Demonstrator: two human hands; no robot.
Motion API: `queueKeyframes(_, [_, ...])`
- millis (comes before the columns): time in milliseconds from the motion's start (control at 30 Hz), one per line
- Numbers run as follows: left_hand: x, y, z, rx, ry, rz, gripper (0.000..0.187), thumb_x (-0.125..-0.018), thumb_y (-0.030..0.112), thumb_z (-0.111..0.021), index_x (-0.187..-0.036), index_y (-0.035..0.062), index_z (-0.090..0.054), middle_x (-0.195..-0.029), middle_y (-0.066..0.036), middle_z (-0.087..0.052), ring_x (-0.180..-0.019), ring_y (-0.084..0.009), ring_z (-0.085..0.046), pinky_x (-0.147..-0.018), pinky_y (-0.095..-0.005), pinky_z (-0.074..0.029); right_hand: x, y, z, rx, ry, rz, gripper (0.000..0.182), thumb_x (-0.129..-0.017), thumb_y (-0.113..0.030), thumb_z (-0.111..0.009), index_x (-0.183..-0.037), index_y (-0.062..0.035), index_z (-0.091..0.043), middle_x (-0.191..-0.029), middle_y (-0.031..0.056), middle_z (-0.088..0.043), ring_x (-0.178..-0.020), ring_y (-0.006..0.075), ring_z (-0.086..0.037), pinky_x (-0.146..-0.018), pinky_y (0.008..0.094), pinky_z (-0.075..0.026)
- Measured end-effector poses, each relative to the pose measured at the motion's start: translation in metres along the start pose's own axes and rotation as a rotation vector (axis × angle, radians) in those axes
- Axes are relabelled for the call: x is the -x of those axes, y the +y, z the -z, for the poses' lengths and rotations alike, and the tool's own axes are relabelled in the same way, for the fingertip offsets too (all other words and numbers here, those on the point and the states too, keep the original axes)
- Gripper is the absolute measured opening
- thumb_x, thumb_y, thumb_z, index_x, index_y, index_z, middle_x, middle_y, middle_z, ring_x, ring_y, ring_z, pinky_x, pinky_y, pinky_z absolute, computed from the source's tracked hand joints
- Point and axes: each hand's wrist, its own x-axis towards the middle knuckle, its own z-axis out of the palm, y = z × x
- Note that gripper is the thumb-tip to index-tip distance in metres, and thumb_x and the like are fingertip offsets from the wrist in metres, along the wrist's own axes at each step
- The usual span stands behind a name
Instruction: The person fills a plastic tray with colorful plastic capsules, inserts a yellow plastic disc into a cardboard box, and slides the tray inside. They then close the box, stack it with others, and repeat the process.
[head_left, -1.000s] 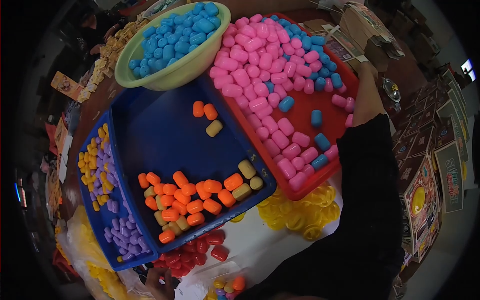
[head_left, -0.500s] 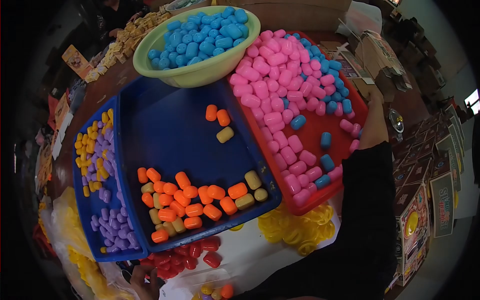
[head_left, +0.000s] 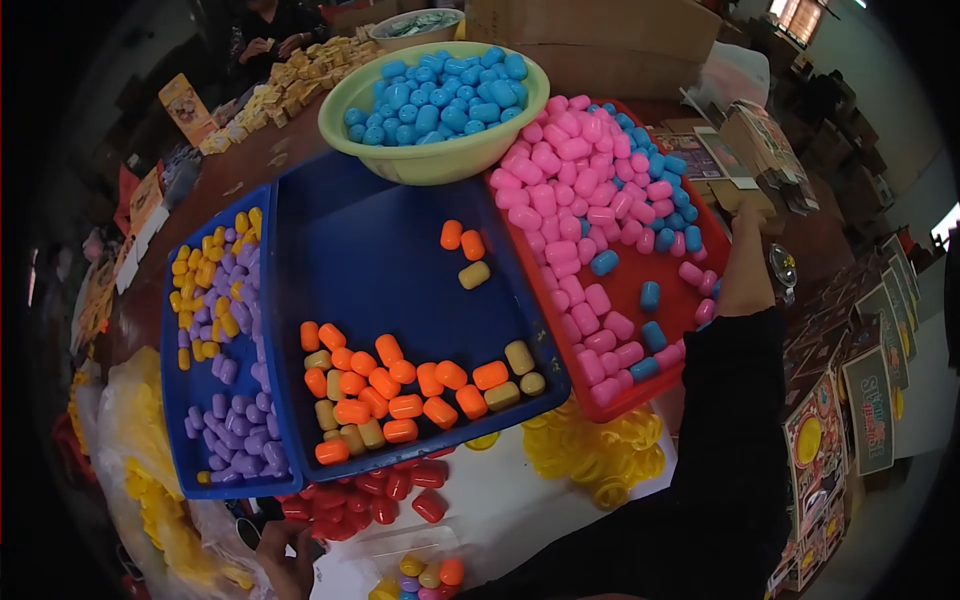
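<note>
My right hand [head_left: 745, 240] reaches past the right side of the red tray [head_left: 720, 235], its fingers over a brown cardboard piece [head_left: 735, 195]; what they do there is hidden. Low at the left, my left hand [head_left: 286, 562] is bent beside a pile of red plastic capsules [head_left: 350, 500], fingers apart and nothing visible between them. A clear plastic box [head_left: 400, 545] with several mixed-colour capsules [head_left: 430, 575] lies near it on a white surface [head_left: 490, 500]. The red tray holds pink capsules [head_left: 565, 150] and blue ones [head_left: 650, 295].
A large blue tray [head_left: 350, 230] holds orange and tan capsules. Left of it, a narrower blue tray [head_left: 190, 400] has purple and yellow ones. A pale green basin [head_left: 430, 165] of blue capsules stands behind. Yellow rings [head_left: 600, 455] lie in front; another person [head_left: 270, 35] sits far back.
The view has shifted, so the trays and basin appear further right. My right hand stays by the cardboard; my left hand stays by the red capsules. More of the clear box shows.
</note>
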Motion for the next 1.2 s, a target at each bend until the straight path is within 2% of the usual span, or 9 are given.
queueKeyframes(33, [-0.001,0.009,0.003,0.039,-0.045,0.166,0.007,-0.070,-0.004,-0.062,-0.074,-0.0003,-0.057,-0.069,-0.008,-0.053,-0.061,-0.0174,-0.053,-0.057,-0.0275,-0.041,-0.007,-0.027,-0.003,0.025,-0.028,-0.785,0.048,-0.072,0.003,-0.060,-0.117,0.0100,-0.043,-0.116,0.0207,-0.051,-0.097,0.0335,-0.058,-0.071,0.0444,-0.056])
queueKeyframes(67, [0.001,0.010,0.004,0.022,-0.048,0.186,0.007,-0.070,-0.004,-0.061,-0.074,0.0001,-0.056,-0.069,-0.008,-0.053,-0.062,-0.0171,-0.053,-0.057,-0.0274,-0.041,-0.009,-0.034,-0.007,0.034,-0.026,-0.776,0.048,-0.072,0.003,-0.060,-0.117,0.0100,-0.043,-0.116,0.0207,-0.051,-0.097,0.0335,-0.058,-0.071,0.0444,-0.056])
queueKeyframes(567, [-0.017,0.020,-0.014,-0.036,-0.122,0.325,0.006,-0.071,-0.002,-0.060,-0.073,-0.0004,-0.054,-0.067,-0.008,-0.052,-0.060,-0.0174,-0.053,-0.056,-0.0281,-0.041,0.034,0.060,-0.050,-0.377,-0.098,0.447,0.049,-0.078,0.002,-0.055,-0.123,0.0077,-0.036,-0.117,0.0216,-0.048,-0.096,0.0360,-0.057,-0.067,0.0509,-0.057])
queueKeyframes(633, [-0.003,-0.056,-0.027,-0.041,-0.049,0.100,0.006,-0.072,-0.002,-0.060,-0.073,-0.0004,-0.054,-0.067,-0.008,-0.052,-0.059,-0.0174,-0.053,-0.056,-0.0283,-0.041,0.038,0.066,-0.009,-0.430,-0.095,0.623,0.049,-0.078,0.002,-0.055,-0.123,0.0074,-0.035,-0.118,0.0217,-0.048,-0.096,0.0363,-0.057,-0.066,0.0518,-0.057])
queueKeyframes(667, [0.001,-0.084,-0.033,-0.042,0.046,-0.126,0.006,-0.072,-0.002,-0.060,-0.074,-0.0004,-0.054,-0.066,-0.008,-0.052,-0.059,-0.0174,-0.053,-0.056,-0.0285,-0.041,0.048,0.069,-0.004,-0.433,-0.083,0.635,0.049,-0.078,0.002,-0.055,-0.123,0.0074,-0.035,-0.118,0.0217,-0.048,-0.096,0.0363,-0.057,-0.066,0.0518,-0.057])
queueKeyframes(867, [0.002,-0.089,-0.014,-0.015,-0.030,-0.110,0.005,-0.076,0.001,-0.060,-0.075,0.0006,-0.055,-0.069,-0.007,-0.054,-0.059,-0.0165,-0.052,-0.056,-0.0283,-0.040,0.096,0.086,-0.012,-0.417,-0.148,0.551,0.045,-0.088,-0.004,-0.045,-0.130,-0.0025,-0.028,-0.118,0.0212,-0.047,-0.096,0.0370,-0.056,-0.063,0.0555,-0.057])
queueKeyframes(967, [0.011,-0.091,0.007,0.023,-0.008,-0.146,0.006,-0.073,0.000,-0.062,-0.078,0.0010,-0.058,-0.072,-0.010,-0.056,-0.065,-0.0220,-0.053,-0.059,-0.0313,-0.041,0.152,0.130,-0.005,-0.224,-0.130,0.571,0.037,-0.093,-0.012,-0.036,-0.129,-0.0057,-0.032,-0.120,0.0172,-0.048,-0.099,0.0360,-0.054,-0.068,0.0551,-0.055])
queueKeyframes(1033, [0.020,-0.091,0.019,-0.009,0.031,-0.196,0.006,-0.074,0.000,-0.062,-0.078,0.0013,-0.058,-0.073,-0.010,-0.056,-0.065,-0.0222,-0.053,-0.060,-0.0313,-0.041,0.158,0.144,0.000,-0.216,-0.387,0.609,0.036,-0.093,-0.020,-0.037,-0.127,-0.0080,-0.039,-0.131,0.0132,-0.041,-0.101,0.0352,-0.054,-0.076,0.0549,-0.053])
queueKeyframes(1200, [0.046,-0.097,0.045,0.023,0.140,-0.306,0.006,-0.075,-0.001,-0.063,-0.079,0.0015,-0.059,-0.073,-0.009,-0.057,-0.068,-0.0201,-0.054,-0.063,-0.0298,-0.042,0.213,0.183,0.036,-0.289,-0.326,0.531,0.037,-0.095,-0.030,-0.032,-0.127,-0.0146,-0.042,-0.130,0.0080,-0.044,-0.105,0.0296,-0.054,-0.084,0.0506,-0.049])
